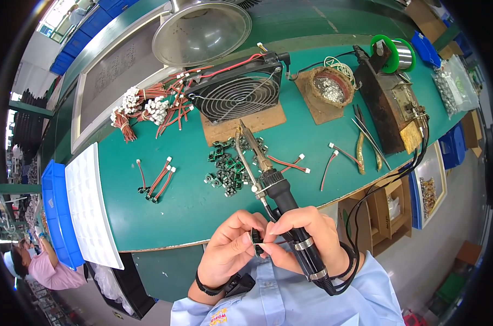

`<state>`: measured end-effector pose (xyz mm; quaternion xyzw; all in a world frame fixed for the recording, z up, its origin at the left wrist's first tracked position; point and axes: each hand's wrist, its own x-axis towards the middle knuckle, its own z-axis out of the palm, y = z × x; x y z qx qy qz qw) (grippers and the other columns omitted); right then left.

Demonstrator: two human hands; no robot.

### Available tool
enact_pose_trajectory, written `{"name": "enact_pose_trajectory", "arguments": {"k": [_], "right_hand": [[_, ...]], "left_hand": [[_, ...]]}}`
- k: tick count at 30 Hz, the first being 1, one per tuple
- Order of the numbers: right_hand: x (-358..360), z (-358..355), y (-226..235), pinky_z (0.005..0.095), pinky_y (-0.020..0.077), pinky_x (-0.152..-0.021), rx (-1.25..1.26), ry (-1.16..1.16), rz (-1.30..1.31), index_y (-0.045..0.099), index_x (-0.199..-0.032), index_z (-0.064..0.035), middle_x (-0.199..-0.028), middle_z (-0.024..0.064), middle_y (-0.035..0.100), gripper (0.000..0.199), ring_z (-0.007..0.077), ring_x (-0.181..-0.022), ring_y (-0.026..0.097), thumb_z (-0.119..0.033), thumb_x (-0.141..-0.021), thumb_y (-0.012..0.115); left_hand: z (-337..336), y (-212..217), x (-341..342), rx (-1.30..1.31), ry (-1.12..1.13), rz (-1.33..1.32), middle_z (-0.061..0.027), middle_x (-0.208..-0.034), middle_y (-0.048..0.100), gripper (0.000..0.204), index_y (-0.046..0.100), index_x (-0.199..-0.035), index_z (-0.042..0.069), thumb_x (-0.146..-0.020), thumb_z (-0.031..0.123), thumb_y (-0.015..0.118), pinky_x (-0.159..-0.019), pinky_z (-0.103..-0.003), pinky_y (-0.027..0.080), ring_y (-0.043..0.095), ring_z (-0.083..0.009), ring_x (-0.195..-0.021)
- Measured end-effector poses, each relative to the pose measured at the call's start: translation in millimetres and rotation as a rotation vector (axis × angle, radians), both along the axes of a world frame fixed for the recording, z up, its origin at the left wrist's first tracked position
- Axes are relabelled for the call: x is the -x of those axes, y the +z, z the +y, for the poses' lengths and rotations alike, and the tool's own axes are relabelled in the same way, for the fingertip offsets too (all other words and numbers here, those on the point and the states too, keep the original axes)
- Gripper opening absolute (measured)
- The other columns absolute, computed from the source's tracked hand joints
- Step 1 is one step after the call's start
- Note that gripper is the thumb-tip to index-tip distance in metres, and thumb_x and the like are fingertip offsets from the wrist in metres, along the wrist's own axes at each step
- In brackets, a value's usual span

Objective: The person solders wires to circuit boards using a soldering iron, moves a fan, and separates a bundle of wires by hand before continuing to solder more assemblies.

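My left hand (224,251) is closed, pinching a small black component (255,237) between thumb and fingers in front of my chest. My right hand (317,231) is wrapped round a black soldering iron (279,190) with a metal solder-feed tube beside its tip. The right thumb and fingertip meet at the same component; whether they hold a thin wire there is too small to tell. The iron's tip points away from me, over a pile of small green-and-black parts (228,169). To the left lie several parts with red-brown wires and white connectors (155,182).
A black fan (238,95) stands behind the pile, with bundled connector wires (148,106) to its left. Rightward are a round pot of metal bits (332,88), pliers (360,146), tweezers (372,142), a solder spool (400,54) and a dark machine (390,103). White trays (91,204) line the left edge.
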<state>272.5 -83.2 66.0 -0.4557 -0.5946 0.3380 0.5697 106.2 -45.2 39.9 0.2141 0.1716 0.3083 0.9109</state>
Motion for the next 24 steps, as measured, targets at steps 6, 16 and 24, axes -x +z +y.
{"name": "enact_pose_trajectory", "arguments": {"k": [6,16,24], "right_hand": [[0.5,0.5,0.1,0.0268,0.0521,-0.059,0.009,0.000,0.013,0.049,-0.097,-0.0023,-0.079,0.0086,0.064,0.034,0.0170,-0.069,0.067,0.002,-0.074,0.073],[-2.3,0.8,4.7,0.0257,0.0505,-0.061,0.082,0.017,0.020,0.051,-0.099,-0.0035,-0.079,0.0073,0.064,0.036,0.0153,-0.070,0.066,0.000,-0.072,0.075],[-3.7,1.5,3.3,0.0255,0.0493,-0.061,0.094,0.026,0.026,0.052,-0.099,-0.0043,-0.080,0.0067,0.064,0.038,0.0153,-0.070,0.065,0.000,-0.070,0.077]], "left_hand": [[-2.2,-1.7,1.0,-0.044,0.015,0.078,-0.0084,-0.099,0.051,0.021,0.050,-0.103,0.002,-0.093,0.020,0.053,-0.077,-0.026,0.040,0.049,-0.0147,-0.090],[-2.7,0.5,1.1,-0.110,0.045,0.140,-0.0084,-0.099,0.052,0.020,0.052,-0.101,0.001,-0.093,0.019,0.054,-0.080,-0.028,0.038,0.048,-0.0153,-0.091],[-2.4,2.2,-0.1,-0.139,0.061,0.157,-0.0088,-0.099,0.052,0.020,0.052,-0.102,0.000,-0.092,0.017,0.055,-0.081,-0.028,0.038,0.049,-0.0157,-0.090]]}}
